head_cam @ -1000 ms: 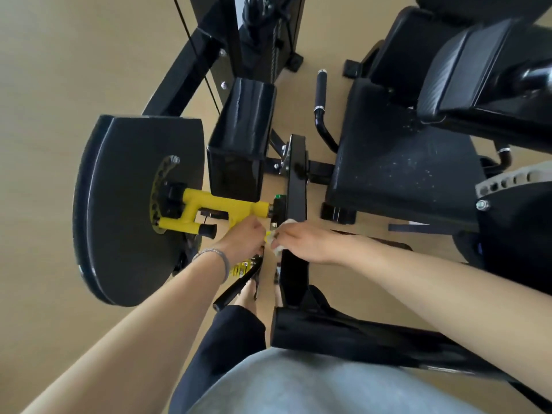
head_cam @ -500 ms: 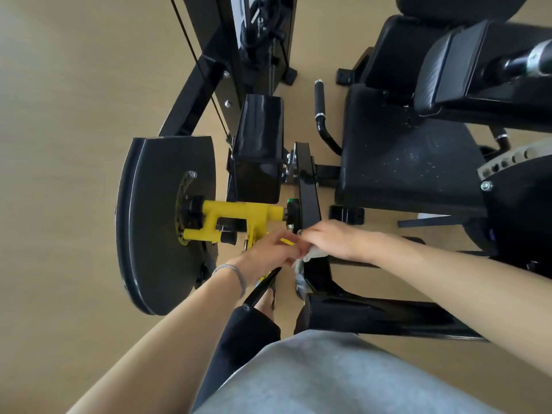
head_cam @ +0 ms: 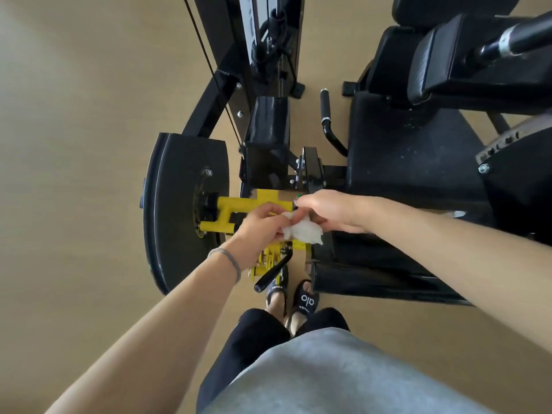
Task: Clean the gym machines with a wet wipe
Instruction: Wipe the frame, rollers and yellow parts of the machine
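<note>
I see the wet wipe (head_cam: 301, 230) bunched into a white wad between my two hands, held just above the yellow adjuster (head_cam: 239, 209) of the machine, with one loose corner drooping toward the black frame below. My left hand (head_cam: 263, 224) curls its fingers into the left side of the wad and pinches it; my right hand (head_cam: 328, 212) comes in from the other side with its fingertips (head_cam: 301, 201) bent down onto the top of the wipe, gripping it too. It reads to me as refolding the wipe, or passing it from hand to hand, not a stroke on metal. The nearest risk is the wipe slipping: it is crumpled, likely slick, and if both hands ease off together it drops to the floor beside my sandals (head_cam: 304, 300) and picks up grit. Wiping with a wad this tight would also touch only a small patch and leave the yellow bracket streaked. Just below my left wrist sits the black lever handle (head_cam: 273, 271) with its yellow spring linkage, where a knuckle or the bracelet (head_cam: 228, 259) could catch. The big black disc (head_cam: 179, 210) lies to the left, the seat pad (head_cam: 418, 156) to the right.
</note>
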### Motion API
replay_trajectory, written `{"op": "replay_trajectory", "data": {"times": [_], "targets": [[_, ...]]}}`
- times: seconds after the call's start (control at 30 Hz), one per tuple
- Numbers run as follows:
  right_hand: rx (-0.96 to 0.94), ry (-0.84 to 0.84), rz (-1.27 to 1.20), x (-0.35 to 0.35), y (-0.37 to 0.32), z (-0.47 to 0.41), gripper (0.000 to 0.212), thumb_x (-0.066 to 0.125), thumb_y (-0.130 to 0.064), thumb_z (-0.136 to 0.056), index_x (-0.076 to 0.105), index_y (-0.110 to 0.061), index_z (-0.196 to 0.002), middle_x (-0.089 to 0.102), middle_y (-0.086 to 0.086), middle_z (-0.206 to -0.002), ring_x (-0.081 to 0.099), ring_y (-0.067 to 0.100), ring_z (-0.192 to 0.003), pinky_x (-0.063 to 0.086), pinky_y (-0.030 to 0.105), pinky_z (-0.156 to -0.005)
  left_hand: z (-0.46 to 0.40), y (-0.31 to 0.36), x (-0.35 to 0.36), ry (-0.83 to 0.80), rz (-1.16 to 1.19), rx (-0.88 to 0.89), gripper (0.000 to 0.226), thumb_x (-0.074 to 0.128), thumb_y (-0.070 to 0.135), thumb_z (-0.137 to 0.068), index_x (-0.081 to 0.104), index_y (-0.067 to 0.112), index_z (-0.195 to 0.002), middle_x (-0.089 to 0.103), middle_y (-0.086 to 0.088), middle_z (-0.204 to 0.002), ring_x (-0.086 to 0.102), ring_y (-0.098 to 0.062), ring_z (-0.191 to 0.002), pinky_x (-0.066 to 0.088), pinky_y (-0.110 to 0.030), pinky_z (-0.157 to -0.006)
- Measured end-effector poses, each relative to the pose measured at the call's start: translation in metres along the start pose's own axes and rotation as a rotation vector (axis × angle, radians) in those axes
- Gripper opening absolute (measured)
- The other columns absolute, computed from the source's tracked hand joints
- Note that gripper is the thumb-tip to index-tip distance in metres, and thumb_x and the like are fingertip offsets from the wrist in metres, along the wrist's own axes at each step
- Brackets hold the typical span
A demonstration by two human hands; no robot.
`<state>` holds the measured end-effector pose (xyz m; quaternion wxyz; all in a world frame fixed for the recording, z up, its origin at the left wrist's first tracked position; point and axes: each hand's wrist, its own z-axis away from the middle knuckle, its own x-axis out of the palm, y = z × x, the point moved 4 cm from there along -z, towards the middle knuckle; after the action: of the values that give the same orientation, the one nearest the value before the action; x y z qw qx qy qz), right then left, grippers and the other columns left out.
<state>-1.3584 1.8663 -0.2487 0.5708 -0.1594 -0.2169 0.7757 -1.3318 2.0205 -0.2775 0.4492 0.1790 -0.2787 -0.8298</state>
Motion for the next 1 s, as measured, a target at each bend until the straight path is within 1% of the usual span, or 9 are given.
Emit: {"op": "replay_trajectory", "data": {"times": [0.1,0.27,0.4,0.47,0.6,0.7,0.77,0.9,1.0], "targets": [[-0.043,0.027,-0.053,0.002,-0.017,0.011,0.046,0.037,-0.030,-0.107,0.067,0.003,-0.118,0.069,0.016,-0.118,0.067,0.029,-0.111,0.056,0.037,-0.093,0.013,0.011,-0.011,0.038,-0.078,0.091,0.018,0.064,0.011,-0.094,0.065,0.012,-0.112,0.070,-0.006,-0.100,0.069,-0.014,-0.083,0.058,-0.022,-0.070],[-0.165,0.051,-0.120,0.016,-0.045,0.040,0.037,0.038,-0.026,-0.106,0.067,-0.004,-0.117,0.076,0.009,-0.104,0.073,0.022,-0.096,0.060,0.031,-0.080,0.034,0.035,-0.032,0.076,-0.292,0.308,0.013,0.064,0.023,-0.096,0.067,0.019,-0.108,0.071,-0.002,-0.100,0.070,-0.019,-0.093,0.061,-0.035,-0.086],[-0.229,0.176,-0.092,0.051,-0.061,0.043,0.044,0.037,-0.031,-0.104,0.065,-0.001,-0.121,0.067,0.021,-0.117,0.065,0.032,-0.109,0.055,0.042,-0.097,0.040,0.034,-0.052,0.018,0.051,0.235,0.027,0.058,0.014,-0.096,0.055,0.015,-0.123,0.069,-0.013,-0.112,0.073,-0.025,-0.097,0.059,-0.040,-0.090],[-0.218,0.270,-0.061,0.075,-0.066,0.039,0.054,0.030,-0.046,-0.104,0.060,-0.009,-0.131,0.062,0.015,-0.125,0.059,0.027,-0.115,0.045,0.046,-0.105,0.041,0.028,-0.061,-0.015,0.187,0.235,0.025,0.055,0.014,-0.099,0.053,0.008,-0.123,0.069,-0.014,-0.108,0.073,-0.025,-0.095,0.059,-0.035,-0.085],[-0.197,0.403,-0.490,0.127,-0.050,0.019,0.057,0.025,-0.053,-0.106,0.058,-0.017,-0.135,0.062,0.006,-0.127,0.057,0.021,-0.120,0.043,0.042,-0.107,0.029,0.011,-0.079,0.054,-0.090,0.289,0.031,0.067,0.039,-0.086,0.068,0.018,-0.109,0.071,-0.006,-0.103,0.068,-0.024,-0.095,0.057,-0.032,-0.079],[-0.146,0.426,-0.785,0.153,-0.016,0.001,0.043,0.028,-0.051,-0.107,0.064,-0.029,-0.114,0.066,-0.001,-0.119,0.060,0.013,-0.114,0.044,0.035,-0.106,0.011,-0.007,-0.080,0.069,-0.341,0.275,0.012,0.068,0.025,-0.091,0.068,0.019,-0.102,0.068,0.000,-0.097,0.064,-0.017,-0.085,0.049,-0.013,-0.056],[-0.117,0.514,-0.775,0.154,0.006,-0.008,0.044,0.030,-0.053,-0.106,0.063,-0.023,-0.107,0.066,-0.006,-0.107,0.059,0.007,-0.102,0.041,0.032,-0.098,-0.004,-0.020,-0.079,0.114,-0.457,0.249,0.004,0.067,0.021,-0.093,0.068,0.019,-0.097,0.066,0.005,-0.090,0.061,-0.012,-0.077,0.042,-0.011,-0.050],[-0.151,0.819,-0.621,0.136,0.036,-0.022,0.043,0.034,-0.037,-0.108,0.055,-0.002,-0.095,0.054,0.006,-0.082,0.050,0.018,-0.075,0.040,0.036,-0.075,-0.038,-0.031,-0.074,0.338,-0.370,0.223,0.006,0.066,0.017,-0.093,0.067,0.019,-0.099,0.062,0.008,-0.092,0.056,-0.007,-0.079,0.040,-0.011,-0.059],[-0.145,0.897,-0.648,0.124,0.043,-0.042,0.043,0.032,-0.036,-0.106,0.060,-0.004,-0.102,0.065,0.018,-0.096,0.061,0.031,-0.088,0.051,0.044,-0.087,-0.061,-0.031,-0.063,0.449,-0.300,0.275,0.011,0.065,0.014,-0.093,0.068,0.015,-0.103,0.061,0.005,-0.096,0.057,-0.011,-0.089,0.046,-0.018,-0.074]]}}
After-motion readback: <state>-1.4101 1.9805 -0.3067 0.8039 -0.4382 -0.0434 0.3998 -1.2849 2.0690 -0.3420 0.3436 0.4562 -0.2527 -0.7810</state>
